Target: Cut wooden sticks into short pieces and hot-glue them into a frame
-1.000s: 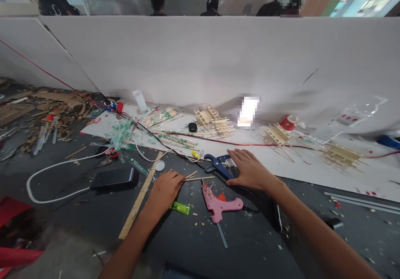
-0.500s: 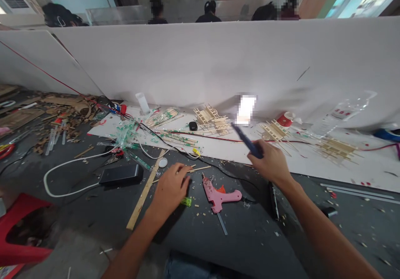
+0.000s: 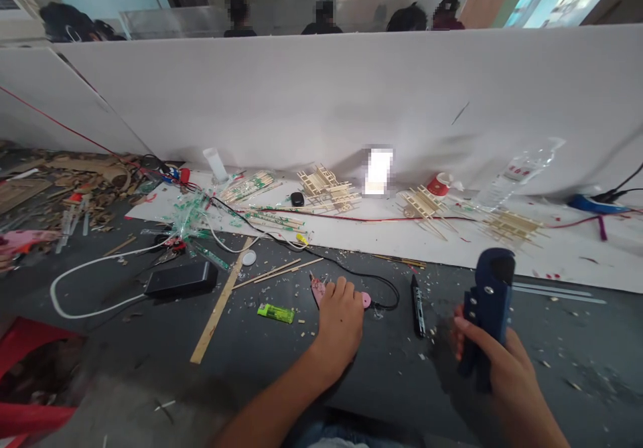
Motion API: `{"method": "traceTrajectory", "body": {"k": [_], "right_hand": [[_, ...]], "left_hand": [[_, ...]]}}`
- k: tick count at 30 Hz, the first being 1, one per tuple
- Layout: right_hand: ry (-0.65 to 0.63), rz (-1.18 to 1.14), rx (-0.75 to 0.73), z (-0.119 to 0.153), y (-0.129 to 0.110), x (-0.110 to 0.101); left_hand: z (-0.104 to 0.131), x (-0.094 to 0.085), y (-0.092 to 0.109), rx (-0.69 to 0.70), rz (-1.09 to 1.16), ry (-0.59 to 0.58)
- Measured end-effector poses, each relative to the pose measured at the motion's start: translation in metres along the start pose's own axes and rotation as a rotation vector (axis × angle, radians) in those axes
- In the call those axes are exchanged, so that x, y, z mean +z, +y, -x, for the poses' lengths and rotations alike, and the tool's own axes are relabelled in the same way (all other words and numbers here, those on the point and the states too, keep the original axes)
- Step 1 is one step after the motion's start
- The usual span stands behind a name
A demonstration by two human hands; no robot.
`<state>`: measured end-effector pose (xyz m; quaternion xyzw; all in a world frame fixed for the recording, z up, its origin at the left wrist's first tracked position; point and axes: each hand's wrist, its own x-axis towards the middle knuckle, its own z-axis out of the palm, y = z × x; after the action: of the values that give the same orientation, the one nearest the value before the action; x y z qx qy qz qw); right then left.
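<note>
My left hand (image 3: 340, 317) is closed over the pink hot glue gun (image 3: 316, 291) on the dark tabletop, hiding most of its body. Its nozzle points away to the left, and the handle end shows beyond my fingers. On the right, my right hand (image 3: 512, 367) grips a dark blue riveted hand tool (image 3: 491, 294), held upright above the table; its exact kind is unclear. Between my hands lies a black marker (image 3: 417, 307). Left of the glue gun are a green lighter (image 3: 276, 313), thin bamboo sticks (image 3: 278, 272) and a flat wooden strip (image 3: 221, 306).
Small stick frames (image 3: 424, 203) stand on a white board (image 3: 346, 236) along the upright panel (image 3: 281, 100). A clear bottle (image 3: 517, 173) leans there. A black power brick (image 3: 181, 280) with cables lies left. A red stool (image 3: 37, 414) is at lower left. People sit beyond the panel.
My left hand has moved right from the sticks onto the glue gun, uncovering the lighter. My right hand has brought the blue tool right and nearer, turning it upright. The view has shifted slightly right.
</note>
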<state>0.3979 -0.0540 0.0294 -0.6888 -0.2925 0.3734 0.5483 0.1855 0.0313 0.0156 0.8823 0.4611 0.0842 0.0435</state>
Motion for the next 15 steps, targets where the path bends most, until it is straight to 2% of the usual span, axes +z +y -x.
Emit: {"method": "traceTrajectory", "body": {"k": [4, 8, 12, 15], "right_hand": [[0.015, -0.127, 0.15, 0.02, 0.015, -0.018], [0.025, -0.197, 0.226, 0.028, 0.027, -0.025], [-0.066, -0.362, 0.232, 0.036, 0.027, -0.022], [-0.18, -0.477, 0.191, 0.044, 0.021, -0.014]], "left_hand": [[-0.005, 0.006, 0.006, -0.005, -0.042, 0.045], [-0.001, -0.005, 0.013, 0.016, -0.07, 0.167], [0.018, -0.026, 0.015, 0.086, -0.066, 0.365], [0.033, -0.035, 0.009, 0.157, -0.054, 0.582]]}}
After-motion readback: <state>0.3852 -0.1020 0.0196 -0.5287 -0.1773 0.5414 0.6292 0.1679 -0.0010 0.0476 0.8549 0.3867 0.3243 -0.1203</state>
